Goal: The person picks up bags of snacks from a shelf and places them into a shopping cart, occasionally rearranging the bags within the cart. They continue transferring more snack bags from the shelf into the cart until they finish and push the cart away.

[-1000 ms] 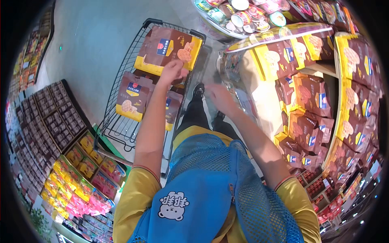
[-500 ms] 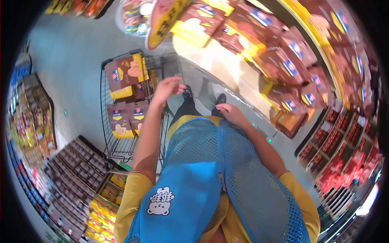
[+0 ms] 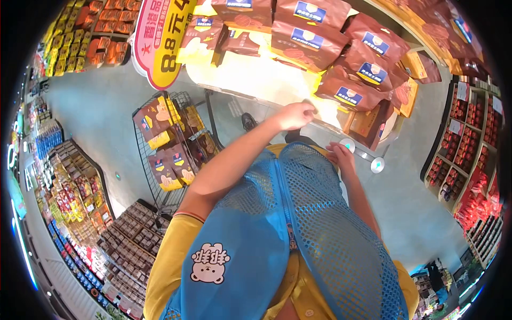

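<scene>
My left hand [image 3: 295, 116] reaches across in front of me, beside the lit front edge of the display shelf [image 3: 256, 80]. Its fingers are loosely bent, with nothing visible in them. Close to my waist is my right hand [image 3: 340, 156], its fingers slightly curled and apart, also without anything in them. Brown and yellow snack bags [image 3: 308, 38] stand in rows on the shelf beyond my hands. The nearest to my left hand is a brown bag [image 3: 349, 96] with a blue label. Similar bags [image 3: 169, 162] lie in the wire shopping cart [image 3: 146, 181] at my left.
A pink and yellow price sign [image 3: 160, 45] rises between cart and shelf. Stacked goods [image 3: 130, 240] fill displays at the lower left. Shelves of red-packed goods [image 3: 464, 138] stand on the right. Grey floor [image 3: 101, 114] runs along the left. A person [image 3: 437, 280] is at the far lower right.
My left hand has moved right, from near the cart to the shelf edge. My right hand has shifted right. The view has turned, bringing the shelf bags and price sign into fuller sight.
</scene>
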Motion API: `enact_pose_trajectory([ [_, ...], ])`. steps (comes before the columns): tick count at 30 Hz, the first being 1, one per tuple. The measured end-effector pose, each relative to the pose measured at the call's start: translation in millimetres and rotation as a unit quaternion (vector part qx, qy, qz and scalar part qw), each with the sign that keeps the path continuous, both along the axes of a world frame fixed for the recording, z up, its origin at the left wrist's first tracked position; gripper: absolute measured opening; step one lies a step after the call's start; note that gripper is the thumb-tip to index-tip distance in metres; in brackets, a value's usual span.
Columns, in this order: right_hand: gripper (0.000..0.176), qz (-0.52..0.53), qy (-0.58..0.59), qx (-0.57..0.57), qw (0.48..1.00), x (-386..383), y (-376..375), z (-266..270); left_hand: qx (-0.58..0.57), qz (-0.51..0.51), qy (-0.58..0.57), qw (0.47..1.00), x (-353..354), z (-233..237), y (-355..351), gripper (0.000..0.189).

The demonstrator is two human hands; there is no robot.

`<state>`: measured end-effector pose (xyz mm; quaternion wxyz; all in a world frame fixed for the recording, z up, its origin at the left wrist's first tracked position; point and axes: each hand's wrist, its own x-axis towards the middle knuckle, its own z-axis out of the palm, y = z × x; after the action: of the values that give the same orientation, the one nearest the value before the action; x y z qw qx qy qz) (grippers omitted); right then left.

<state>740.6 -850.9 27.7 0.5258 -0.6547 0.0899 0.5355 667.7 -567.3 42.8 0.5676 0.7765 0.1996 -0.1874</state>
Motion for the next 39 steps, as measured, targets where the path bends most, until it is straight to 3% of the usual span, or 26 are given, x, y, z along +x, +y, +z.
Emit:
enact_pose_trajectory([
  [1, 0.033, -0.004, 0.0, 0.003, 1.0, 4, -10, -4, 0.003, -0.004, 0.0, 1.0, 10, 0, -7, 0.049],
  [3, 0.044, -0.009, -0.051, -0.018, 0.999, 7, -21, -7, 0.145, 0.015, 0.026, 0.989, 23, 1, -17, 0.056],
  [5, 0.053, -0.021, -0.099, 0.007, 0.995, 10, -12, -11, 0.112, 0.036, 0.04, 0.992, 32, -2, -18, 0.063],
  [6, 0.064, -0.031, -0.15, 0.031, 0.988, 10, -4, -13, 0.09, 0.086, 0.031, 0.992, 38, -8, -20, 0.065],
  [7, 0.064, -0.025, -0.148, 0.034, 0.988, 9, 5, -16, 0.071, 0.14, 0.02, 0.987, 44, -11, -20, 0.067],
  [9, 0.079, -0.118, -0.145, 0.094, 0.978, 14, 34, -21, 0.039, 0.178, 0.017, 0.983, 55, -8, -17, 0.07],
  [11, 0.073, -0.203, -0.039, 0.084, 0.975, 27, 53, -48, -0.066, 0.216, 0.016, 0.974, 65, 7, -10, 0.068],
  [13, 0.058, -0.283, 0.032, 0.068, 0.956, 41, 71, -62, 0.021, 0.162, -0.008, 0.986, 70, -14, -4, 0.063],
  [15, 0.045, -0.302, 0.046, 0.084, 0.948, 61, 71, -95, 0.093, 0.136, 0.023, 0.986, 72, -14, -2, 0.043],
  [16, 0.025, -0.312, 0.009, 0.046, 0.949, 58, 85, -80, 0.109, 0.123, 0.019, 0.986, 70, -14, -2, 0.041],
  [21, 0.028, -0.252, 0.066, 0.052, 0.964, 72, 86, -106, 0.095, 0.093, 0.02, 0.991, 66, -30, 0, 0.042],
  [23, 0.04, -0.297, 0.096, 0.038, 0.949, 74, 83, -118, 0.107, 0.043, 0.01, 0.993, 59, -33, 3, 0.043],
  [24, 0.044, -0.253, 0.004, 0.052, 0.966, 68, 83, -119, 0.127, 0.038, 0.002, 0.991, 55, -29, 5, 0.041],
  [25, 0.044, -0.24, 0.001, 0.05, 0.969, 57, 95, -104, 0.124, 0.052, 0.001, 0.991, 50, -27, 7, 0.041],
  [27, 0.041, -0.204, -0.151, -0.03, 0.967, 26, 122, -64, 0.071, -0.018, 0.063, 0.995, 39, -25, 7, 0.037],
  [29, 0.048, -0.155, -0.157, -0.025, 0.975, 29, 116, -74, 0.064, 0.037, 0.015, 0.997, 27, -40, -7, 0.036],
  [31, 0.057, -0.157, 0.045, 0.07, 0.984, 43, 110, -76, 0.055, 0.09, -0.035, 0.994, 18, -41, -16, 0.036],
  [32, 0.064, -0.19, 0.142, 0.129, 0.963, 61, 94, -107, 0.046, 0.083, -0.028, 0.995, 18, -42, -19, 0.03],
  [33, 0.064, -0.183, 0.135, 0.125, 0.966, 58, 102, -101, 0.037, 0.075, -0.023, 0.996, 17, -41, -17, 0.024],
  [34, 0.05, -0.179, -0.016, 0.076, 0.981, 49, 112, -92, 0.003, -0.021, -0.019, 1.0, 10, -29, -2, 0.047],
  [35, 0.041, -0.17, -0.167, 0.027, 0.971, 43, 123, -83, -0.001, -0.014, -0.025, 1.0, 8, -30, 2, 0.047],
  [36, 0.063, -0.157, -0.104, 0.087, 0.978, 86, 82, -134, -0.003, -0.005, -0.035, 0.999, 4, -30, 1, 0.05],
  [37, 0.063, -0.15, -0.108, 0.085, 0.979, 83, 86, -126, -0.005, 0.002, -0.045, 0.999, 1, -31, 1, 0.054],
  [39, 0.069, -0.173, -0.18, -0.04, 0.967, 63, 114, -93, -0.021, 0.06, -0.08, 0.995, -8, -40, 1, 0.06],
])
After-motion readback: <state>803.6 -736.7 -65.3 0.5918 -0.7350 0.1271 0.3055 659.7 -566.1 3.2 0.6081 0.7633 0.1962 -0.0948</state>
